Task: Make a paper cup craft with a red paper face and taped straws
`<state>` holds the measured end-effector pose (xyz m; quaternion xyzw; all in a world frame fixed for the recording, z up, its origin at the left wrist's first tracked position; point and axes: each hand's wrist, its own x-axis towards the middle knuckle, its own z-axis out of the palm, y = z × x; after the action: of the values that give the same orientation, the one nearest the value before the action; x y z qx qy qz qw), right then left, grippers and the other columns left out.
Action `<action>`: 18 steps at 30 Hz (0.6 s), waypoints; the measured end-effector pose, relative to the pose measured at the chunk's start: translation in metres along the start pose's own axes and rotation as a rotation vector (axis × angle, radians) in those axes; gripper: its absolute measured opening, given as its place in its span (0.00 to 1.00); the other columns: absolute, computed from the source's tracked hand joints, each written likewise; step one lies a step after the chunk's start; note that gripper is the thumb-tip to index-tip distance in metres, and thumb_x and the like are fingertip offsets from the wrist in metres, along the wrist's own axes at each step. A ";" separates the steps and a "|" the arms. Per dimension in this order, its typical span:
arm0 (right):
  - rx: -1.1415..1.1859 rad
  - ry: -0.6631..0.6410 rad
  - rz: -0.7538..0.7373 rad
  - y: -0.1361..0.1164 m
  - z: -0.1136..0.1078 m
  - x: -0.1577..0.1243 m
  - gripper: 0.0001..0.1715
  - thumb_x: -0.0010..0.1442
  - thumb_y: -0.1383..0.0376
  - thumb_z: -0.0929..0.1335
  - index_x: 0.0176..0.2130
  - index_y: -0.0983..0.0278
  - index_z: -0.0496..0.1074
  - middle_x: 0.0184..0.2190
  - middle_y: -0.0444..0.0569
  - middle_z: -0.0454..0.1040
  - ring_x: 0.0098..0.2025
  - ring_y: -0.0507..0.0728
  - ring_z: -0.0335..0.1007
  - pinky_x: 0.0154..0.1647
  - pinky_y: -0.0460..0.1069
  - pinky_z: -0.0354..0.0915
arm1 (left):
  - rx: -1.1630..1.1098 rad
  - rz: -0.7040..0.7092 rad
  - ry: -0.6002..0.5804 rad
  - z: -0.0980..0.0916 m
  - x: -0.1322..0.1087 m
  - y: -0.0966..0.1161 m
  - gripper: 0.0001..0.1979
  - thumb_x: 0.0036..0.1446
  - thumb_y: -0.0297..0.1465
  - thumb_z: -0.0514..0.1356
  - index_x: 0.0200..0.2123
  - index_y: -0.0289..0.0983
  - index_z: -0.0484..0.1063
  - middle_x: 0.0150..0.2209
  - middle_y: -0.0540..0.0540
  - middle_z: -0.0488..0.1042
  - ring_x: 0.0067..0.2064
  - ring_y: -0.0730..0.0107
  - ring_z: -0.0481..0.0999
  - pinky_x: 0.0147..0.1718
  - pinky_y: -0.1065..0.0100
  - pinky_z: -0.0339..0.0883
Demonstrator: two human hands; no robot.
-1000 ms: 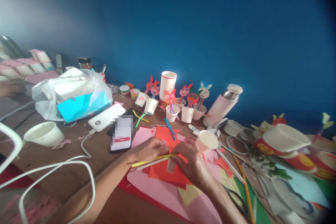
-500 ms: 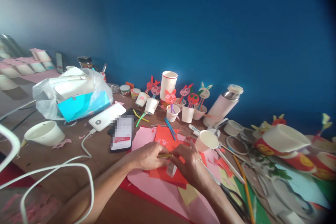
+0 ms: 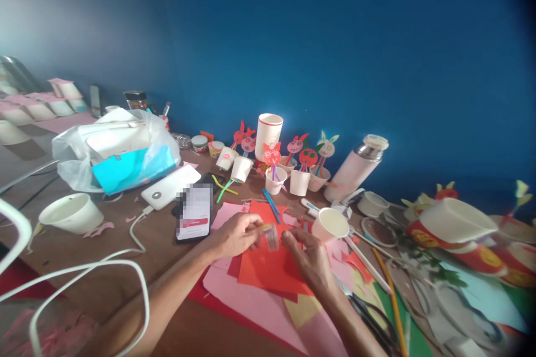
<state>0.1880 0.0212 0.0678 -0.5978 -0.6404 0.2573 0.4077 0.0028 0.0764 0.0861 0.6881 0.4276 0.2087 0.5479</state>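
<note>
My left hand (image 3: 237,233) is closed in a pinch on a small clear strip, like tape (image 3: 272,236), with a short bit of yellow straw at its fingertips, lifted just above a red paper sheet (image 3: 268,268). My right hand (image 3: 307,256) rests on the red sheet to the right, fingers curled and nearly touching the strip; whether it grips anything is unclear. Pink paper sheets (image 3: 251,301) lie under the red one. An empty white paper cup (image 3: 330,224) stands just beyond my right hand.
A phone (image 3: 194,213) and a white power bank (image 3: 170,186) lie at left. Paper cups with animal figures on straws (image 3: 274,170) and a flask (image 3: 355,167) stand behind. Scissors (image 3: 372,323), a pencil (image 3: 391,295), a white cable (image 3: 84,273) and a bowl (image 3: 71,212) lie around.
The long yellow straw that lay under both hands is gone from sight. My left hand lifted the clear strip off the red sheet, and my right hand drew slightly away.
</note>
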 end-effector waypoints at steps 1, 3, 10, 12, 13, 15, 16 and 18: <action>-0.025 -0.006 -0.027 0.000 0.003 -0.002 0.18 0.59 0.55 0.63 0.27 0.63 0.71 0.25 0.45 0.73 0.29 0.55 0.69 0.31 0.47 0.61 | -0.002 0.014 -0.001 0.000 0.000 0.000 0.17 0.54 0.44 0.55 0.30 0.35 0.67 0.25 0.47 0.73 0.26 0.70 0.72 0.26 0.70 0.66; -0.100 0.017 -0.076 0.000 0.009 -0.004 0.11 0.57 0.58 0.66 0.30 0.62 0.72 0.29 0.45 0.74 0.33 0.56 0.69 0.35 0.49 0.60 | 0.000 0.036 0.001 -0.001 0.001 -0.001 0.16 0.55 0.44 0.55 0.30 0.35 0.67 0.26 0.47 0.74 0.26 0.70 0.73 0.26 0.71 0.65; -0.184 0.081 -0.063 0.004 0.020 -0.006 0.07 0.55 0.60 0.67 0.28 0.60 0.72 0.28 0.45 0.75 0.34 0.58 0.70 0.36 0.51 0.60 | 0.013 0.046 -0.014 0.000 0.001 -0.001 0.19 0.57 0.46 0.52 0.31 0.35 0.68 0.23 0.49 0.72 0.24 0.73 0.70 0.23 0.73 0.61; -0.152 0.088 -0.043 0.004 0.020 -0.006 0.08 0.55 0.60 0.67 0.28 0.60 0.71 0.29 0.46 0.75 0.33 0.58 0.70 0.35 0.51 0.61 | 0.018 0.047 -0.008 0.000 0.001 0.000 0.19 0.57 0.46 0.52 0.31 0.35 0.68 0.23 0.49 0.72 0.24 0.73 0.69 0.23 0.73 0.60; -0.143 0.090 -0.037 0.004 0.020 -0.006 0.07 0.55 0.61 0.66 0.28 0.60 0.71 0.29 0.46 0.76 0.34 0.58 0.70 0.35 0.51 0.61 | 0.018 0.043 -0.007 0.000 0.001 0.000 0.19 0.56 0.46 0.52 0.31 0.35 0.68 0.23 0.49 0.72 0.23 0.74 0.69 0.22 0.73 0.60; -0.146 0.099 -0.028 0.002 0.021 -0.007 0.05 0.55 0.63 0.66 0.29 0.60 0.72 0.30 0.46 0.76 0.33 0.58 0.70 0.36 0.51 0.61 | 0.013 0.029 -0.010 0.000 0.001 0.001 0.19 0.56 0.46 0.52 0.32 0.35 0.68 0.24 0.50 0.72 0.22 0.74 0.68 0.21 0.74 0.59; -0.151 0.101 -0.023 0.001 0.021 -0.007 0.05 0.54 0.64 0.66 0.29 0.61 0.72 0.30 0.46 0.76 0.33 0.58 0.70 0.36 0.51 0.61 | 0.009 0.023 -0.012 0.001 0.001 0.001 0.19 0.56 0.46 0.52 0.32 0.35 0.68 0.24 0.50 0.72 0.22 0.74 0.68 0.21 0.74 0.59; -0.149 0.102 -0.009 0.000 0.021 -0.007 0.05 0.54 0.64 0.66 0.28 0.61 0.71 0.28 0.45 0.76 0.31 0.57 0.69 0.35 0.51 0.61 | -0.007 0.020 -0.015 0.001 0.000 0.001 0.18 0.56 0.45 0.53 0.32 0.35 0.68 0.24 0.49 0.72 0.23 0.75 0.67 0.22 0.74 0.59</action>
<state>0.1696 0.0174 0.0550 -0.6358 -0.6389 0.1767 0.3954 0.0039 0.0764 0.0867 0.6919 0.4160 0.2104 0.5513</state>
